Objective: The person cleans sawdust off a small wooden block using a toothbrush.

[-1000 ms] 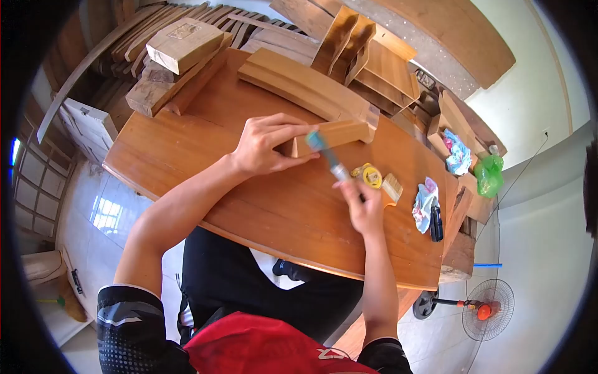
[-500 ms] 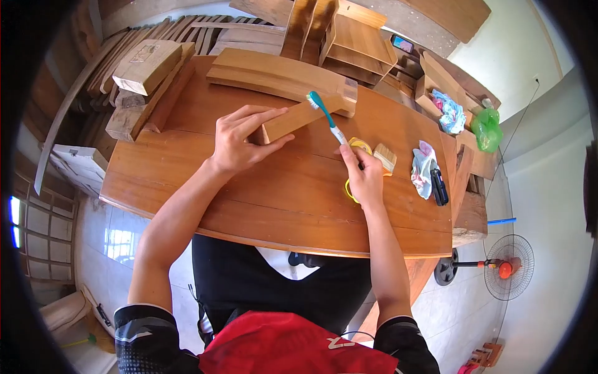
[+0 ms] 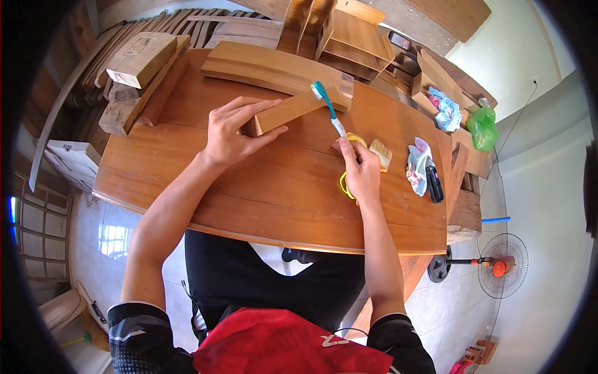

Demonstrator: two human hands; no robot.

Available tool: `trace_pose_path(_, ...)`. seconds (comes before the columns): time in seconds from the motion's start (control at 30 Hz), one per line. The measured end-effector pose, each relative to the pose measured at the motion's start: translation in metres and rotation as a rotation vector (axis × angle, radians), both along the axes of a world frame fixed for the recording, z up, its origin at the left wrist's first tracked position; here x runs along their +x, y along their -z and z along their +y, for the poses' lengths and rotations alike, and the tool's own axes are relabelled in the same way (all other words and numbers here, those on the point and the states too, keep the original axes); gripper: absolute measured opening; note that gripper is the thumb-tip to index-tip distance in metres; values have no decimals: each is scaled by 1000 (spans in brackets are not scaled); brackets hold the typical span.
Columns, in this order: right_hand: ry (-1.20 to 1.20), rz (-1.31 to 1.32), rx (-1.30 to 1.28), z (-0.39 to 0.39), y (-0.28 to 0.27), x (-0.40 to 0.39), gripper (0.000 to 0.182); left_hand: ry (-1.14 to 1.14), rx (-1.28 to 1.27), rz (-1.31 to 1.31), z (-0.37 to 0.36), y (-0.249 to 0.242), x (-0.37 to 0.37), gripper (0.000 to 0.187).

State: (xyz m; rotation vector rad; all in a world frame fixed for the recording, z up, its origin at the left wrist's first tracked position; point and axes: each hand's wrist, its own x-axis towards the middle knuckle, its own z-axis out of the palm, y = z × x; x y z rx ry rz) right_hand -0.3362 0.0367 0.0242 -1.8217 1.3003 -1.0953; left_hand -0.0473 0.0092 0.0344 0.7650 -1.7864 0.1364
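Fingers and thumb of my left hand (image 3: 235,132) grip the near end of a squared wooden block (image 3: 289,113), which slants up to the right over the table. Its far end overlaps a larger curved timber piece (image 3: 274,70). My right hand (image 3: 361,167) is closed round the white handle of a teal toothbrush (image 3: 326,103). The bristles are right at the block's far end. Beside my right hand lie a yellow ring-shaped thing (image 3: 344,185), partly hidden by the hand, and a small block-like piece with a pale edge (image 3: 380,154).
A crumpled cloth (image 3: 418,165) and a black tool (image 3: 434,184) lie on the wooden table (image 3: 280,206) at the right. Rough timber (image 3: 142,59) is stacked at the left. Behind stand a wooden shelf unit (image 3: 358,47) and a green plastic bag (image 3: 483,129). A fan (image 3: 502,267) stands right.
The whole view has shifted slightly. The toothbrush head stays at the block's far end, tilted a little differently. Both hands keep their holds.
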Motion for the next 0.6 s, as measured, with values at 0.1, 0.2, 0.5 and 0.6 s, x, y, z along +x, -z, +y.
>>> trace_pose_path(0.1, -197, -22, -31, 6, 3, 0, 47, -1, 42, 2, 2, 1, 0, 53)
trace_pose_path(0.2, 0, 12, -30, 1, 4, 1, 43, 8, 31, 10, 3, -1, 0, 52)
trace_pose_path(0.5, 108, 2, -110, -4, 10, 0, 42, -18, 75, 64, 2, -1, -2, 49)
trace_pose_path(0.6, 70, 78, -80, -5, 11, -6, 44, -8, 117, 65, 3, -2, 0, 50)
